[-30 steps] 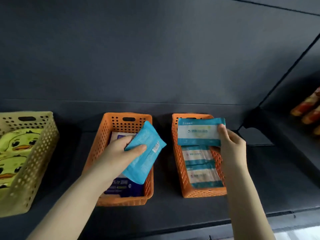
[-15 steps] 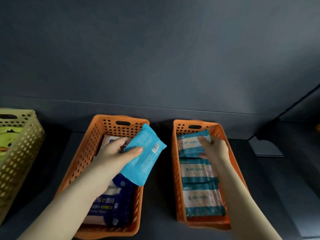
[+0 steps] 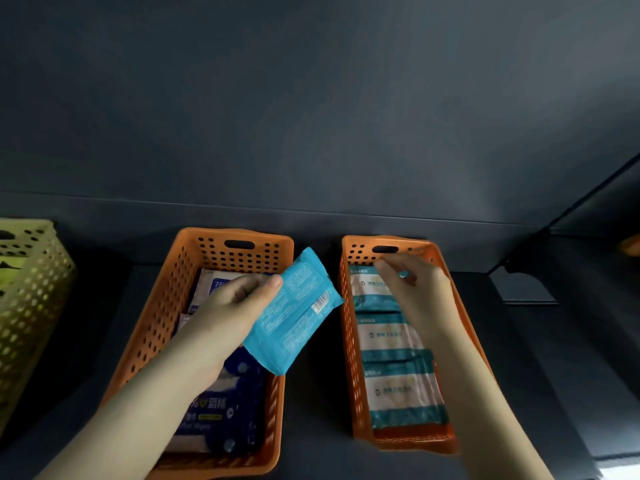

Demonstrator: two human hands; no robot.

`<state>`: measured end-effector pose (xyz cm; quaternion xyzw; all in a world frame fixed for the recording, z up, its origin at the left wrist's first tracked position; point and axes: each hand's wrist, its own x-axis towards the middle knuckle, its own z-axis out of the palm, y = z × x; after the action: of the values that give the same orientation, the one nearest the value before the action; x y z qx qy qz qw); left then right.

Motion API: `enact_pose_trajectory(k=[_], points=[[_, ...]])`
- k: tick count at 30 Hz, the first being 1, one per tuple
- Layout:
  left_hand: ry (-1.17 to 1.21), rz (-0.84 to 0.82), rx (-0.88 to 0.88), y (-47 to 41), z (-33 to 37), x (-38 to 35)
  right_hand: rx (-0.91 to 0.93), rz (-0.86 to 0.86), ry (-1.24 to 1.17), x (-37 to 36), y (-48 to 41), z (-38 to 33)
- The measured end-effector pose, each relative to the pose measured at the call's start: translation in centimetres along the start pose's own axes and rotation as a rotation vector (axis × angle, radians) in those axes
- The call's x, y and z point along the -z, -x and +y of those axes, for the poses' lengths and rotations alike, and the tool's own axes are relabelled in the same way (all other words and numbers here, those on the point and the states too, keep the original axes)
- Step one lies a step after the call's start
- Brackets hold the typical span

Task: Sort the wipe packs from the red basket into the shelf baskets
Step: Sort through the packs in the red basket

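Observation:
My left hand [image 3: 228, 313] grips a light blue wipe pack [image 3: 294, 313], tilted above the right rim of the middle orange basket [image 3: 156, 327]. That basket holds white and dark blue wipe packs [image 3: 221, 410]. To the right stands a second orange basket [image 3: 349, 341] with three teal-and-white wipe packs [image 3: 394, 341] lying in a row. My right hand [image 3: 412, 292] hovers over its far end with loosely bent fingers, just above the rearmost teal pack [image 3: 367, 285], holding nothing. The red basket is out of view.
A yellow perforated basket [image 3: 31, 306] stands at the left edge of the dark shelf [image 3: 311, 427]. The shelf's back wall [image 3: 311, 133] rises behind the baskets. A dark divider [image 3: 588, 216] runs along the right side.
My right hand lowered the teal-and-white pack into the far end of the right basket and let go of it. My left hand kept hold of the blue pack.

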<state>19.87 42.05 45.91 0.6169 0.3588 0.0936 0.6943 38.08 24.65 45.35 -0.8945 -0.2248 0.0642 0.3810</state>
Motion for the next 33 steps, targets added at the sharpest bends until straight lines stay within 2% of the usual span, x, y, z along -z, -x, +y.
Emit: enact_pose_trajectory(k=[3, 4, 11, 13, 17, 20, 24, 26, 33], points=[[-0.113, -0.056, -0.138, 0.6, 0.8, -0.7, -0.137, -0.31, -0.466, 1.1, 3.1, -4.3], [-0.175, -0.086, -0.195, 1.0, 1.1, -1.0, -0.163, -0.353, -0.541, 1.1, 3.9, -5.2], [-0.464, -0.241, -0.507, 2.3, 1.4, -2.2, -0.235, -0.182, -0.713, 0.6, 6.3, -6.5], [-0.475, -0.253, -0.551, 2.6, 1.5, -2.3, -0.256, -0.121, -0.784, 0.3, 6.7, -6.2], [-0.402, -0.225, -0.513, 2.9, 1.0, -2.4, -0.233, -0.06, -1.007, -0.1, 7.7, -5.4], [-0.254, -0.145, -0.303, 3.1, 0.9, -2.6, -0.188, -0.055, -1.144, -0.3, 8.2, -4.6], [0.047, -0.141, -0.058, 2.4, 0.4, -2.9, -0.13, -0.063, -1.12, -0.3, 8.7, -3.6], [0.103, -0.115, -0.056, 2.3, 0.2, -3.0, -0.193, -0.082, -1.153, 0.0, 8.8, -3.5], [0.023, -0.058, -0.118, 2.5, 0.0, -4.0, -0.547, -0.128, -1.239, 0.4, 8.9, -2.9]])
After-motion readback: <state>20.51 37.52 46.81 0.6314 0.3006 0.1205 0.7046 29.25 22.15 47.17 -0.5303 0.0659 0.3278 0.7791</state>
